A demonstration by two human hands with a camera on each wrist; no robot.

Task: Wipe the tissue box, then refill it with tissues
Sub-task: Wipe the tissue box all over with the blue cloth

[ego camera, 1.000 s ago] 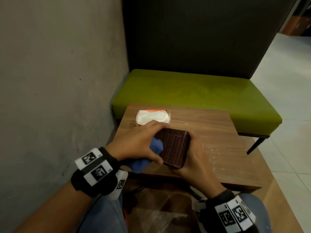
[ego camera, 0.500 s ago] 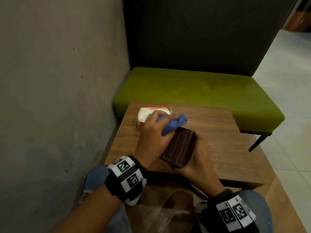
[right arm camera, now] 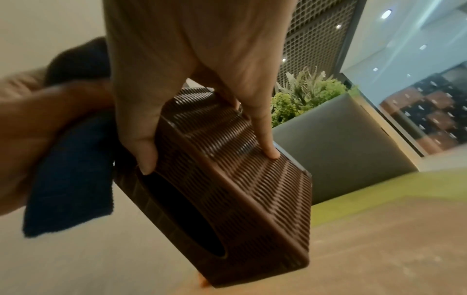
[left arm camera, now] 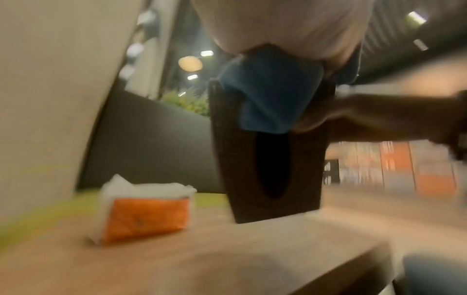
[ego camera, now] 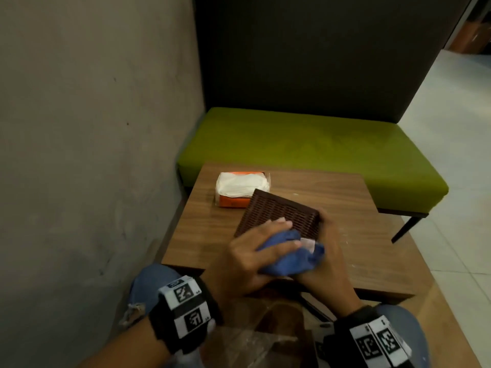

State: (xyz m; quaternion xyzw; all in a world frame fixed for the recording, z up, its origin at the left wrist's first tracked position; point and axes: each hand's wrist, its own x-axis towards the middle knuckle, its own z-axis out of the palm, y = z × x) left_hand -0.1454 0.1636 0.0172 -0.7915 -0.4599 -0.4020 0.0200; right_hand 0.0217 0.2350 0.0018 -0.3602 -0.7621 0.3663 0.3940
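The brown woven tissue box (ego camera: 279, 213) is tilted over the wooden table (ego camera: 332, 189), its far end low and its broad woven face up. My right hand (ego camera: 329, 248) grips its near right end, with fingers (right arm camera: 265, 143) curled over the side wall and the oval slot (right arm camera: 182, 215) facing down-left. My left hand (ego camera: 265, 240) holds a bunched blue cloth (ego camera: 289, 258) pressed on the box's near end. In the left wrist view the cloth (left arm camera: 270, 95) covers the top of the box (left arm camera: 267, 169). An orange pack of white tissues (ego camera: 240, 188) lies at the table's far left.
A green bench seat (ego camera: 318, 142) with a dark backrest stands behind the table. A grey wall (ego camera: 93, 128) runs close along the left. Crinkled clear plastic (ego camera: 252, 341) lies on my lap below the table's near edge. Tiled floor (ego camera: 451, 128) opens to the right.
My left hand swept the blue cloth from the box's left side up over its far end, then back to the near end. The box has turned so its broad woven face shows.
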